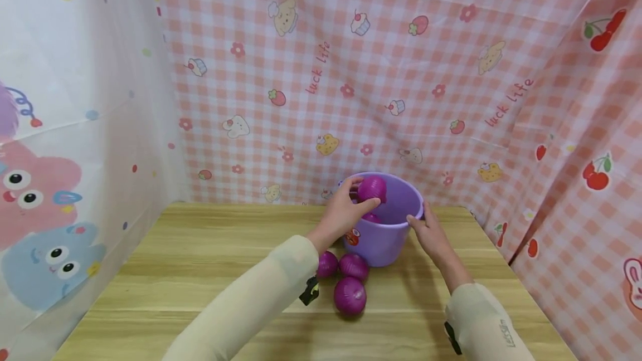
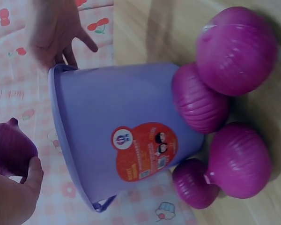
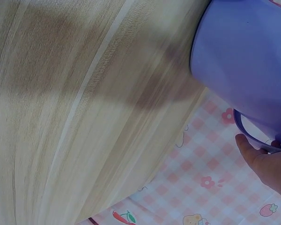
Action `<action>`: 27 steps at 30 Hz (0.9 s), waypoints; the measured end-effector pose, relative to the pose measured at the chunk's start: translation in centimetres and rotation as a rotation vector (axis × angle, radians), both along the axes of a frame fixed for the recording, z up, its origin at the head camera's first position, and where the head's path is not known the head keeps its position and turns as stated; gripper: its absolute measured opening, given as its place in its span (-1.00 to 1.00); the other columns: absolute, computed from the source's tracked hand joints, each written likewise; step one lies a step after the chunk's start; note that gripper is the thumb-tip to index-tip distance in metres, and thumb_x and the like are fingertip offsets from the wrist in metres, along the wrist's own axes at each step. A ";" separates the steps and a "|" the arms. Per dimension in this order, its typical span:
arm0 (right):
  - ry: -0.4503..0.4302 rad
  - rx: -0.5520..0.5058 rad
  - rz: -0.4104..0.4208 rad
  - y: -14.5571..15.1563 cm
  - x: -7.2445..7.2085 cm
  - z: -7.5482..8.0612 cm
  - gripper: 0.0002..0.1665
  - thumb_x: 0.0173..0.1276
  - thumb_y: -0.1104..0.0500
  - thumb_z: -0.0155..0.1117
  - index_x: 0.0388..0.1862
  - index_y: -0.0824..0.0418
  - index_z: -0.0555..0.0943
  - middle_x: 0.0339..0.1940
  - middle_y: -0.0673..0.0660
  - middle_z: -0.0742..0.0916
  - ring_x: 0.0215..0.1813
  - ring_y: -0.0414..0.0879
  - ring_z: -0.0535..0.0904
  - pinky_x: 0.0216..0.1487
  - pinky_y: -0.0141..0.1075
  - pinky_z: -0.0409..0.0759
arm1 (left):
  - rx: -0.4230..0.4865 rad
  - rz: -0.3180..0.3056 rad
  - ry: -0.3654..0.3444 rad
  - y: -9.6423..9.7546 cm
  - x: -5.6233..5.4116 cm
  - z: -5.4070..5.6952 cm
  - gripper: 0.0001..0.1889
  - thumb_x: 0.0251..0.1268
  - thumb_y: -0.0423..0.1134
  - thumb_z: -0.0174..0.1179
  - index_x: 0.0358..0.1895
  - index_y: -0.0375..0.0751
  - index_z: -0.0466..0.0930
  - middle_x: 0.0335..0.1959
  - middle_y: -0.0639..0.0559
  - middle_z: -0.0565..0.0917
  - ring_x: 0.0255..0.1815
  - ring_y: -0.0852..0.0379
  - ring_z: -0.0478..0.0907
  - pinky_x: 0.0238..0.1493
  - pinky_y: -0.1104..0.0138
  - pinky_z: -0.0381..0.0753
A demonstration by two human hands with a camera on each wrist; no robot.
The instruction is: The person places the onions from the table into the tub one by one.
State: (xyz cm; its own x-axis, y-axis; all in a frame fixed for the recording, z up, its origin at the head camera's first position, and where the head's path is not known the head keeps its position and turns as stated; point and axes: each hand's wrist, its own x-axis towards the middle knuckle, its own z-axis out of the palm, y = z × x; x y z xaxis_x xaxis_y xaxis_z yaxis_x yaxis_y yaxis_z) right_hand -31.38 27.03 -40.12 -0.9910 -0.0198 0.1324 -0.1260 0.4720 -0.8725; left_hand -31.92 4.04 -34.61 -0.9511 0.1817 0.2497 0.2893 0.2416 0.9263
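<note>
My left hand (image 1: 343,208) holds a purple onion (image 1: 373,188) between thumb and fingers, over the mouth of a purple bucket (image 1: 385,245). The bucket stands upright at the back of the table. Another onion (image 1: 371,218) shows inside it, partly hidden by the front rim and my hand. At the bucket's right side my right hand (image 1: 432,234) grips the rim, and in the right wrist view a finger lies along the bucket's handle (image 3: 247,131). Several more onions (image 2: 238,51) lie on the table against and in front of the bucket; in the head view my left forearm partly covers that group.
The wooden table (image 1: 215,261) ends at a pink checked cloth (image 1: 301,144) hanging close behind the bucket. A white cartoon-print cloth (image 1: 115,127) hangs on the left, a cherry-print cloth (image 1: 567,199) on the right. A red label (image 2: 147,152) sits on the bucket's wall.
</note>
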 end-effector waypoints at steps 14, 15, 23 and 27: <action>0.032 -0.007 0.001 -0.1 0.0 0.0 -0.15 0.59 0.12 -0.05 0.60 0.34 -0.24 0.53 0.49 0.07 0.57 0.29 -0.10 0.54 0.13 -0.21 | -0.102 0.045 -0.011 1.6 -3.2 0.0 -0.30 0.23 -0.01 0.39 0.40 -0.12 0.36 0.15 -0.04 0.59 0.14 0.02 0.56 0.13 0.19 0.58; 0.030 -0.007 0.000 -0.2 0.0 0.0 -0.15 0.59 0.12 -0.05 0.60 0.34 -0.24 0.53 0.50 0.06 0.57 0.29 -0.11 0.54 0.14 -0.22 | -0.105 0.048 -0.016 1.6 -3.3 0.0 -0.30 0.23 -0.01 0.39 0.40 -0.11 0.36 0.15 -0.05 0.59 0.15 0.02 0.56 0.14 0.19 0.58; 0.000 -0.005 -0.012 -0.1 0.2 0.2 -0.14 0.60 0.13 -0.07 0.59 0.36 -0.29 0.57 0.48 -0.03 0.59 0.27 -0.21 0.55 0.10 -0.29 | -0.092 0.053 -0.049 1.8 -4.1 -0.8 -0.35 0.26 -0.08 0.38 0.37 -0.14 0.37 0.19 -0.11 0.56 0.19 -0.04 0.53 0.20 0.14 0.56; 0.005 -0.008 -0.011 -0.1 0.2 0.2 -0.14 0.59 0.12 -0.07 0.59 0.36 -0.29 0.56 0.48 -0.01 0.59 0.27 -0.19 0.55 0.10 -0.28 | -0.102 0.056 -0.064 1.7 -4.2 -1.0 -0.32 0.28 -0.08 0.36 0.41 -0.16 0.33 0.25 -0.13 0.52 0.23 -0.07 0.50 0.22 0.11 0.54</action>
State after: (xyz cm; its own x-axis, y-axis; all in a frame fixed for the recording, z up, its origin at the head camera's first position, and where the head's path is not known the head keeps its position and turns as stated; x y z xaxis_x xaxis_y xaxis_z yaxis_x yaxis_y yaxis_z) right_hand -31.22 26.94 -39.93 -0.9905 -0.0083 0.1371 -0.1251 0.4667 -0.8755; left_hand -36.16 5.79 -35.66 -0.9739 0.1490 0.1712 0.2137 0.3492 0.9123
